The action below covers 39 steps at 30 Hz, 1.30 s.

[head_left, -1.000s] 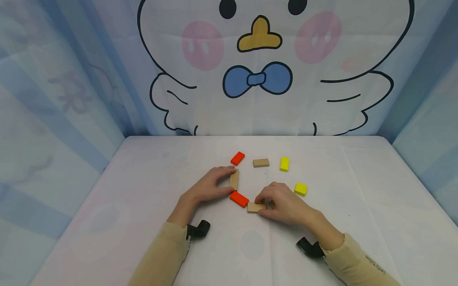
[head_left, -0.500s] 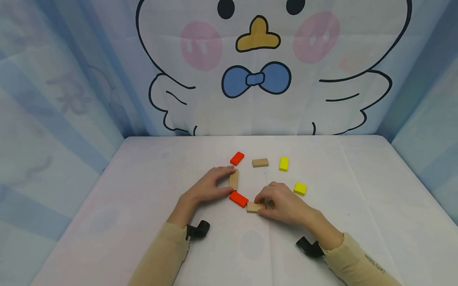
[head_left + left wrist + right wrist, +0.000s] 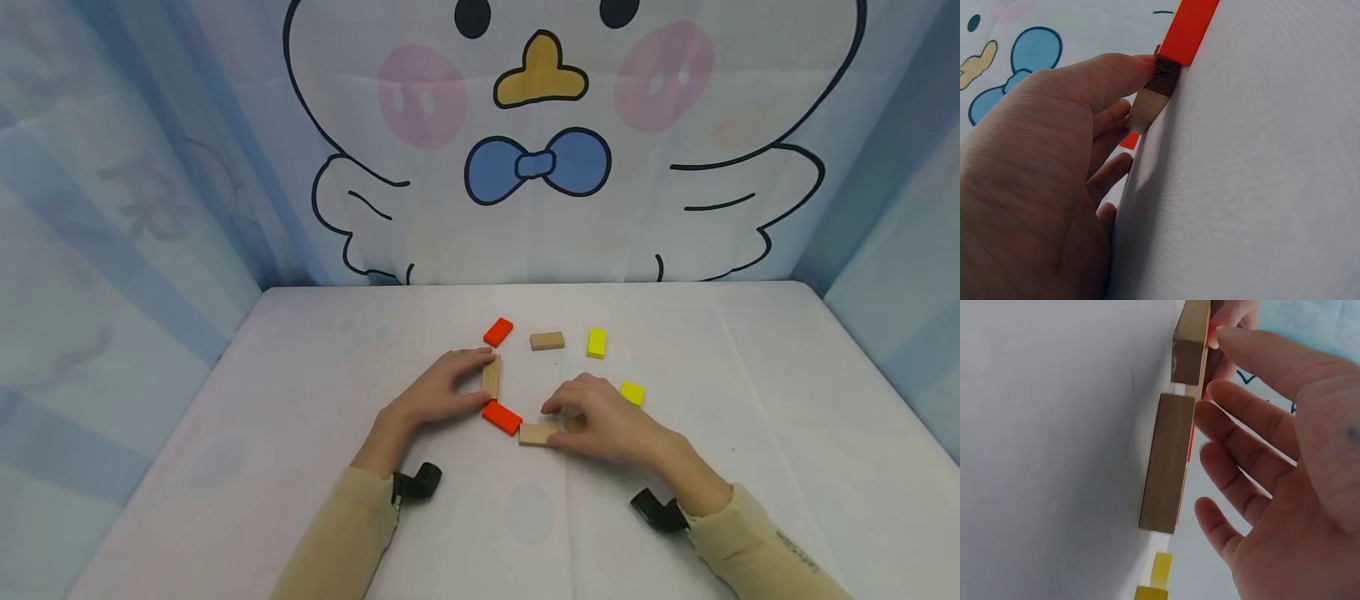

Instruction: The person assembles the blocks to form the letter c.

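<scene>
My left hand (image 3: pixel 474 379) grips a wooden block (image 3: pixel 492 375) stood on its long edge, fingers on its far end and thumb on its near end; in the left wrist view the thumb (image 3: pixel 1116 72) presses that block (image 3: pixel 1147 103). A red block (image 3: pixel 501 417) lies just in front of it. My right hand (image 3: pixel 558 423) arches over two flat wooden blocks. One block (image 3: pixel 534 434) shows beside the red one, and the other (image 3: pixel 574 423) is mostly hidden beneath the fingers. In the right wrist view the loosely spread fingers (image 3: pixel 1229 419) touch the near block (image 3: pixel 1168 462) and the far block (image 3: pixel 1188 344).
Further back lie a red block (image 3: pixel 498 332), a wooden block (image 3: pixel 547 341) and a yellow block (image 3: pixel 596 342). Another yellow block (image 3: pixel 632 392) sits just right of my right hand. The white table (image 3: pixel 300 433) is walled by a printed cloth backdrop (image 3: pixel 540 167).
My right hand has shifted a little to the right and loosened its pinch on the wooden block by the red one. The left hand and its block have not moved.
</scene>
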### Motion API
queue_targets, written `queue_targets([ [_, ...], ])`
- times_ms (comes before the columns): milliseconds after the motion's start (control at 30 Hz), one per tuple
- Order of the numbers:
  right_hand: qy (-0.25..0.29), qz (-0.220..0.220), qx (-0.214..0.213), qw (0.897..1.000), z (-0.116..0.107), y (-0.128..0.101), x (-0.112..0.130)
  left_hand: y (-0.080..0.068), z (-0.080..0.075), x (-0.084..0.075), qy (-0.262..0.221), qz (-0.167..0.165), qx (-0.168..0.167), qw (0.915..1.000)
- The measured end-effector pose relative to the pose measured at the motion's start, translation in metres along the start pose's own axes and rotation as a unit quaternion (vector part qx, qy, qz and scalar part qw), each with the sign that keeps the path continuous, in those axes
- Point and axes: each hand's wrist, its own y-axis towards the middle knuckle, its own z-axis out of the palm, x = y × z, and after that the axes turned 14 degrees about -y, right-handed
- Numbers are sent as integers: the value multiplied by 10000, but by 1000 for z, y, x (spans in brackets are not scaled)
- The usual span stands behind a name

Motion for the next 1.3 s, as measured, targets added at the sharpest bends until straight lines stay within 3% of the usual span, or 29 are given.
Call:
queue_targets([
  [267, -46, 146, 2, 9999, -5, -6, -11, 0, 1, 0, -54, 125, -14, 9999],
  [633, -343, -138, -117, 9992, -12, -18, -25, -2, -2, -1, -52, 174, -12, 9998],
  [1300, -218, -450, -100, 9987, -9, -18, -24, 0, -2, 1, -14, 193, 20, 9998],
])
